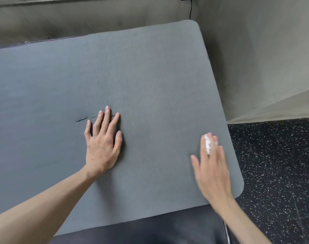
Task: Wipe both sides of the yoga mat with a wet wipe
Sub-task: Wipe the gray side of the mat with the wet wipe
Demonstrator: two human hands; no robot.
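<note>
A grey ribbed yoga mat [150, 76] lies spread flat over a dark padded surface, its right end with rounded corners in view. My left hand [102, 143] presses flat on the mat near its middle, fingers straight and spread, just right of a small crease. My right hand [211, 164] lies on the mat near its right edge, blurred, with straight fingers. A crumpled white wet wipe [207, 144] shows between those fingers and is pressed to the mat.
The dark padded bench [167, 229] shows below the mat's near edge. Black speckled rubber floor [276, 173] lies to the right. Grey walls [255, 50] stand behind and to the right, with a black cable [190, 9] hanging from a plug.
</note>
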